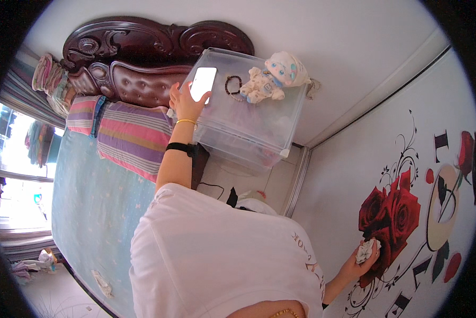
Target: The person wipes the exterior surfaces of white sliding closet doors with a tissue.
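A smartphone with a bright white screen is at the left side of the top of a clear plastic storage box. My left hand, wearing a gold bangle and a black wristband, has its thumb and index finger at opposite edges of the phone's lower end. Beside the phone lie a dark beaded bracelet and a plush doll in a pale patterned outfit and white hat. Off to the right, my right hand holds a crumpled white cloth or tissue in front of a rose-printed panel.
A carved dark wooden headboard stands behind the box. Left of it is a bed with a pale blue sheet and striped pillows. The rose-printed sliding panel borders the right side. Fabric and a black cord lie on the floor.
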`<state>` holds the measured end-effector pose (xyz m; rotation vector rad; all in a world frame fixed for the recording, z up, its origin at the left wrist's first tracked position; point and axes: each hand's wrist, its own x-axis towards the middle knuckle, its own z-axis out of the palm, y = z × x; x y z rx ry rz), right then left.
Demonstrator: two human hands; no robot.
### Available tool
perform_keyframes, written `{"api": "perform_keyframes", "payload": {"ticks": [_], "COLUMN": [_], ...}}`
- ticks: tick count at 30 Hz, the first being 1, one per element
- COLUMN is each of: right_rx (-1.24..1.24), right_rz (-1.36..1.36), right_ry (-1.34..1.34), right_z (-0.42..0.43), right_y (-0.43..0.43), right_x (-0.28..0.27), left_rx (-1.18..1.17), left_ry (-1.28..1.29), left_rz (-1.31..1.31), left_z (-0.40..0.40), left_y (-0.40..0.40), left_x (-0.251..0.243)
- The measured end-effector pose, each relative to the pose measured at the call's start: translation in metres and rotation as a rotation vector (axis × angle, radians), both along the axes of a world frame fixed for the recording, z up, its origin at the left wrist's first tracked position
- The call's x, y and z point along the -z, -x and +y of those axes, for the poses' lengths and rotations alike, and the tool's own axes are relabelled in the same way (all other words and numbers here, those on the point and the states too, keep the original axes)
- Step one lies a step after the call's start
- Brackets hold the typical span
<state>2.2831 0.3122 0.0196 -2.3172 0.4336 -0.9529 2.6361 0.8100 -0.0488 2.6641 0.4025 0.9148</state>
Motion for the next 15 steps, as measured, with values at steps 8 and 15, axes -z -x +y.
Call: {"api": "perform_keyframes", "payload": {"ticks": [8,15], "right_rx": [0.097,0.087], "right_rz": [0.098,0.062], "right_ry": [0.077,0.121], "right_z": [0.001,0.004], "right_y": [0.016,0.026], "right_x": [0.004,-0.003], "left_rx": [0.018,-0.005], "left_ry": [0.015,0.007], "left_rz": [0.044,0.039], "left_z": [-0.001,-0.002], "left_y": [0.031,0.032], "left_x": [0.010,0.017]}}
